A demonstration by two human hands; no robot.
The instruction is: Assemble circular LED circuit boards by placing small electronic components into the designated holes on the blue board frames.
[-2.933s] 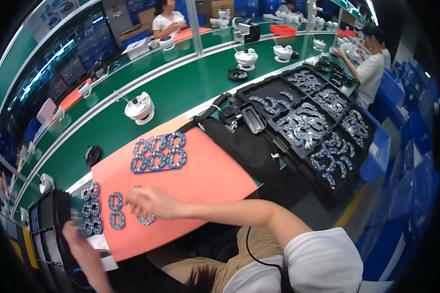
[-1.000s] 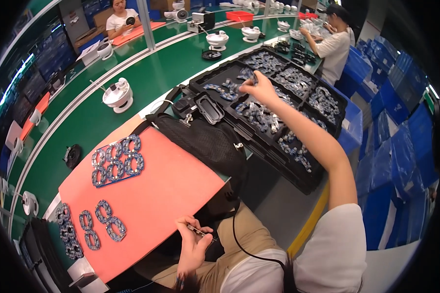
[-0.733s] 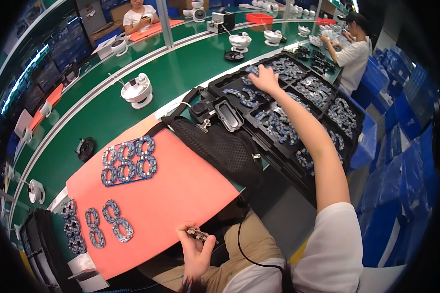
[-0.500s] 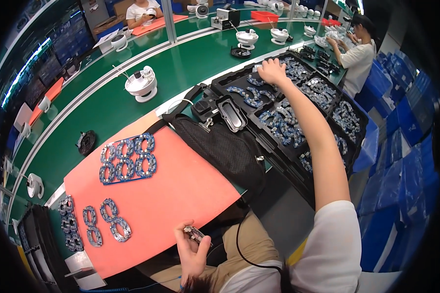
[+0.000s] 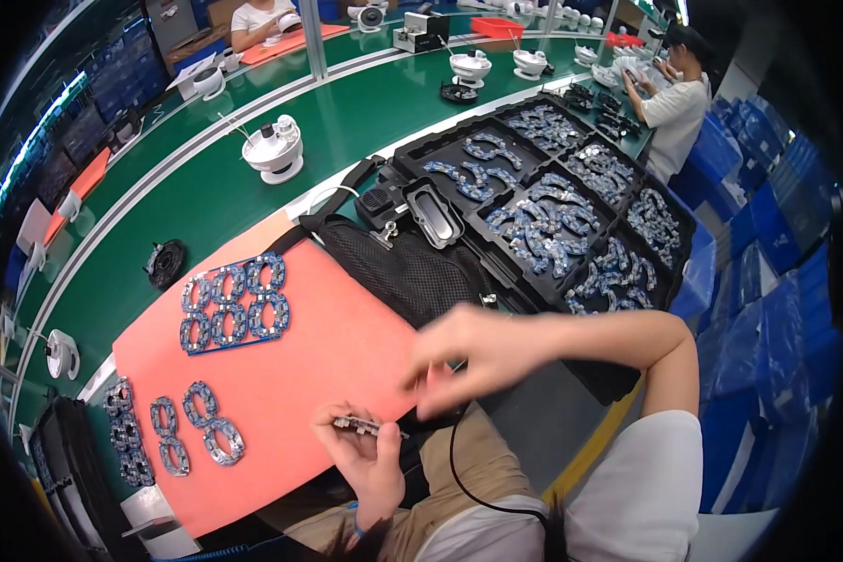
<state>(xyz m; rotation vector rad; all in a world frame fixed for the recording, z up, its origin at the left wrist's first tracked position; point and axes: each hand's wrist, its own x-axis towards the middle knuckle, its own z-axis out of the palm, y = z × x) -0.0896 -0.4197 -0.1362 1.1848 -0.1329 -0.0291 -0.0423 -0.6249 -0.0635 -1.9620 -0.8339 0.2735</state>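
While left hand (image 5: 373,470) holds circuit board (image 5: 358,426) | long axis crosswise | right end lower

Two hands show: the left hand (image 5: 370,464) between 6 and 7 o'clock, holding at least one circuit board (image 5: 358,426), and the right hand (image 5: 485,354) at 5. One coral mat (image 5: 318,375) carries three figure-eights joined in one panel (image 5: 229,304) at 9 and two single figure-eights (image 5: 168,436) at 8; one side panel (image 5: 126,431), also at 8, is too foreshortened to count. One black tray (image 5: 447,153) at 2 has six compartments, whose curved boards (image 5: 543,225) overlap too much to count. One black bag (image 5: 407,272) lies near centre. Two black round parts (image 5: 166,264) sit at 9 and 12, two red bins (image 5: 496,28) between 12 and 2, two co-workers (image 5: 676,122) at 11 and 2.
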